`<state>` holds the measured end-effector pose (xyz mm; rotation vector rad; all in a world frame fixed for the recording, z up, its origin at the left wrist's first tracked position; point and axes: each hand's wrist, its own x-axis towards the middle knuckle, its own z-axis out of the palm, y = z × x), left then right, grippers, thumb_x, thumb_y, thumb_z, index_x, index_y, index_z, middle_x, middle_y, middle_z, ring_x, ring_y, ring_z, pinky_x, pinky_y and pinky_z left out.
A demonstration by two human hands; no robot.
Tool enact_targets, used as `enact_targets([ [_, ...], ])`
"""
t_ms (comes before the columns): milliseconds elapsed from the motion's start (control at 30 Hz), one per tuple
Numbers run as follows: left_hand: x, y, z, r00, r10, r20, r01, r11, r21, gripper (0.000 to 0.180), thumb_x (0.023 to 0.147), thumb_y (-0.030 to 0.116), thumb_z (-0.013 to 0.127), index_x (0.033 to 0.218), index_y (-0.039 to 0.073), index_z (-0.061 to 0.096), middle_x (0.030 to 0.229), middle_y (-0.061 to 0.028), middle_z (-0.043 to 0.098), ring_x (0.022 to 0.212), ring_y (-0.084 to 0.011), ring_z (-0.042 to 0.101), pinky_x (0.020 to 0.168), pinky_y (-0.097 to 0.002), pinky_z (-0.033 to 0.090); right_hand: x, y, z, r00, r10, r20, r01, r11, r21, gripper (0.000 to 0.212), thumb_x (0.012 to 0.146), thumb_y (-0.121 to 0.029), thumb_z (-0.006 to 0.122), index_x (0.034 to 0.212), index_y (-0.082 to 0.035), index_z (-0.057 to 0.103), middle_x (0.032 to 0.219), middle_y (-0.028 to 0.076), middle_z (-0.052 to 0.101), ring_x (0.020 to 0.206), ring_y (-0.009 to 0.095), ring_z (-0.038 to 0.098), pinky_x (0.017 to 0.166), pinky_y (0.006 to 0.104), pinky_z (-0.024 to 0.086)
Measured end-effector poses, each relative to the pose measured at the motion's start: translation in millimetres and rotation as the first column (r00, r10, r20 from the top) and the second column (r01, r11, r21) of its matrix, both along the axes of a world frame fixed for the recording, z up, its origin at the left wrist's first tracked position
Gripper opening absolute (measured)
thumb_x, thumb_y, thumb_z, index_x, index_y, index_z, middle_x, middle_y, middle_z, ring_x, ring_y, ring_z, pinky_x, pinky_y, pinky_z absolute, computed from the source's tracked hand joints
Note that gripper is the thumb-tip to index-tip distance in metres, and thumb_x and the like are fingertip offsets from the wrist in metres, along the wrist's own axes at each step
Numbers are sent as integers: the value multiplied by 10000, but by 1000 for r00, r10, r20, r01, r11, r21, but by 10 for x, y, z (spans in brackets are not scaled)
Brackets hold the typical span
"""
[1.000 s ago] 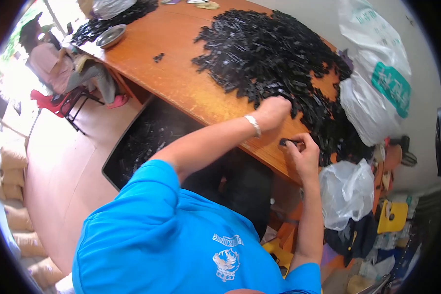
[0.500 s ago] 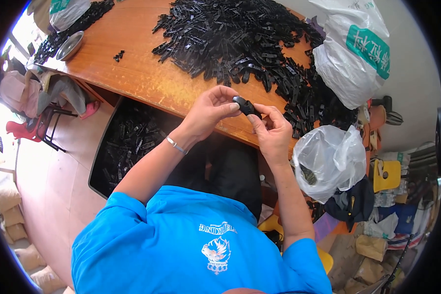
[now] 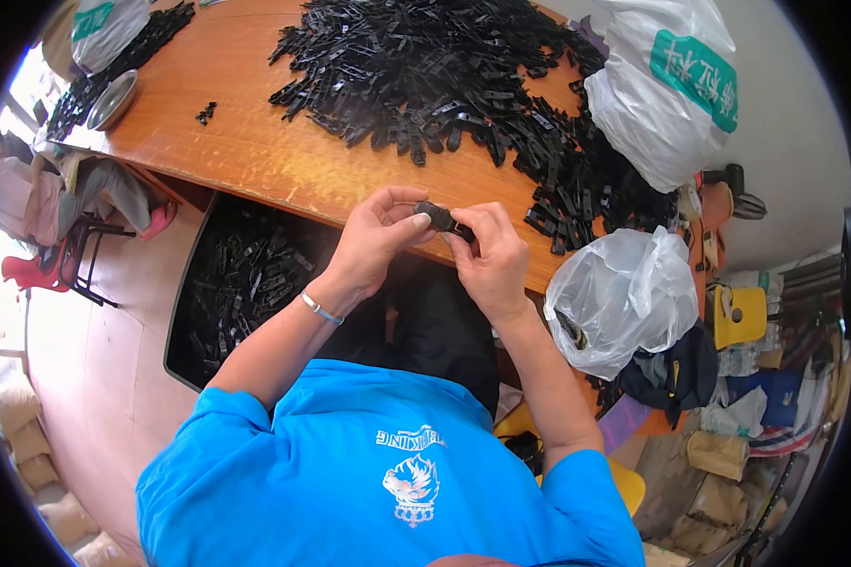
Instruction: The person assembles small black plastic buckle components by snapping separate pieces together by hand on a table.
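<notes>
Apparently the handling is partway through: one small black part [image 3: 437,216] sits between the left hand [image 3: 373,241] and the right hand [image 3: 494,257], which are close together and pinch it from either side, above the near edge of the table [image 3: 203,57]. Any change made to it is too small to tell. Plenty seems left: a broad heap of similar parts [image 3: 407,80] spreads across the table toward its right end. A dark tub [image 3: 185,376] below the near edge holds many more; whether those are finished cannot be told. Toward the left end lie a tiny cluster of pieces [image 3: 206,113] and a metal bowl [image 3: 113,100]. A white bag [image 3: 667,104] crowds the heap's right side, and a clear plastic bag [image 3: 624,293] sits by the near right corner; neither blocks the hands.
</notes>
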<state>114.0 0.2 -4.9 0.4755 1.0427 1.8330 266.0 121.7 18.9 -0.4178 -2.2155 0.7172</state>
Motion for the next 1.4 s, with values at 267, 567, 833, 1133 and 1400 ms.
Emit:
enact_targets([
  [267,-12,-71,-25,992,-98,-82,93,993,-68,521,958,25,772,1421,-60,548,1143,-135,757,1040,-183,734,950,-304,581,83,79,-193,969,236,-78,-206,589,-781,267,928,-113,858,1119,12,719,949,-22,649,731,36,632,630,214,498],
  [567,-300,-455,95,944,-126,-306,64,977,-204,392,928,51,787,1301,-17,682,1124,-84,760,1009,-141,716,938,-286,562,22,146,-218,886,454,-89,-313,446,-839,295,920,-142,862,1143,11,745,994,41,688,750,110,677,670,268,538],
  [833,-1143,-1219,20,402,3,-915,-511,830,-222,152,893,94,782,988,-8,721,1016,-115,763,1011,-255,711,940,-358,541,649,910,-21,634,-551,542,420,834,357,386,873,-161,835,1224,-71,701,1245,156,619,1117,364,672,921,467,596],
  [1133,-930,349,-11,-14,-35,-999,-354,935,-27,259,917,3,706,1170,58,717,1196,-137,701,1129,-344,671,966,-418,553,119,1037,-154,873,-351,339,222,904,366,348,891,-43,774,1234,-55,715,1214,127,643,1124,354,662,913,463,586],
  [1400,-1020,833,-110,-503,-98,-859,-241,970,30,288,887,35,672,1161,108,726,1239,-86,681,1168,-305,630,945,-393,534,-81,919,-314,925,-252,284,187,953,238,226,962,-199,747,1149,-71,751,1044,146,734,918,381,737,799,468,596],
])
